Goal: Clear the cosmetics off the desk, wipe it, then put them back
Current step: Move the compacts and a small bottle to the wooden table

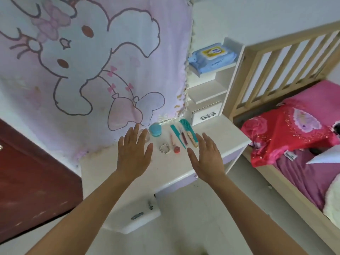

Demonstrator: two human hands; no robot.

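Small items lie on the white desk (103, 173): a teal round jar (155, 130), a beaded hair tie (164, 148), a small red pot (176, 149), a thin pink stick (172, 138), a teal tail comb (177, 135), a dark red stick (184, 138), a beige clip (192, 139) and a teal wide comb (185, 124). My left hand (135, 153) hovers flat, fingers straight, left of the hair tie, partly covering a clear item. My right hand (207, 159) hovers flat at their right. Neither holds anything.
A pink cartoon cloth (82, 61) hangs behind the desk. White shelves at the right back hold a blue wet-wipe pack (212, 58) and a small drawer (206, 114). A wooden bed (287, 70) with red bedding stands right. A dark red door (27, 181) is left.
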